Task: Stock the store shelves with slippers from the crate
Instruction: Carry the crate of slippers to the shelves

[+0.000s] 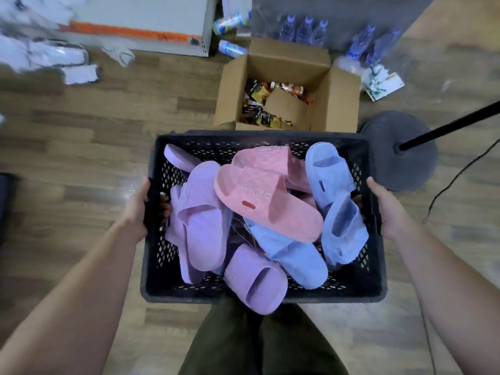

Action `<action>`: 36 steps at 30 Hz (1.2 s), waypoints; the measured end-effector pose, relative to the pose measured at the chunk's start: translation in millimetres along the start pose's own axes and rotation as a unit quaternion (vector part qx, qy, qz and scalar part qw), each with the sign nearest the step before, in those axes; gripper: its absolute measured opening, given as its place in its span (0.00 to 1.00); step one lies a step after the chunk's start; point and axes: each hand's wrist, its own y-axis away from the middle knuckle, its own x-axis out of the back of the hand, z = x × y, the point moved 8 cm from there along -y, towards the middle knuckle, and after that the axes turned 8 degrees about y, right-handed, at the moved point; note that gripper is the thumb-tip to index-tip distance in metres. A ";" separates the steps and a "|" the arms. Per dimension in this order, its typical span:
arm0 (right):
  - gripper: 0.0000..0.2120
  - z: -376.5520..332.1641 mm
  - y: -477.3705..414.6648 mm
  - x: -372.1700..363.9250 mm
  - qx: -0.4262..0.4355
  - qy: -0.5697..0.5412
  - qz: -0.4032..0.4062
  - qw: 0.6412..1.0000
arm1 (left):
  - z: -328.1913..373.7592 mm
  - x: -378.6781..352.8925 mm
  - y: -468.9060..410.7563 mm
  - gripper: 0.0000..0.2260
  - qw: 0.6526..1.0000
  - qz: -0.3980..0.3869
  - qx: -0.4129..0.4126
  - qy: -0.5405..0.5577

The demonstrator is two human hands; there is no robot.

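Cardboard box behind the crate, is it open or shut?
Open: the cardboard box has its flaps spread outward, and packets lie visible inside it.

A black lattice crate (338,293) is held level, heaped with loose slippers: purple slippers (201,220) are piled left and front, pink slippers (270,204) stacked on top, blue slippers (328,169) crowded right.

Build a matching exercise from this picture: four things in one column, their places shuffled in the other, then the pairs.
1 pink slipper
2 cardboard box
3 water bottles
4 stand base

a floor, right of the crate
b top of the pile in the crate
c floor, just beyond the crate
d beyond the box, farthest away

Pairs: 1-b, 2-c, 3-d, 4-a
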 end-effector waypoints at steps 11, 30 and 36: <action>0.24 -113.5 146.8 -79.7 0.124 0.178 -0.040 0.975 | -20.5 116.6 210.0 0.25 0.972 0.085 -0.084 0.204; 0.20 -73.7 380.0 -499.1 0.326 0.473 -0.277 0.770 | -204.3 393.8 467.0 0.20 0.762 0.242 -0.250 0.546; 0.19 28.8 458.4 -626.4 0.330 0.509 -0.290 0.740 | -281.8 513.9 513.3 0.19 0.725 0.318 -0.232 0.566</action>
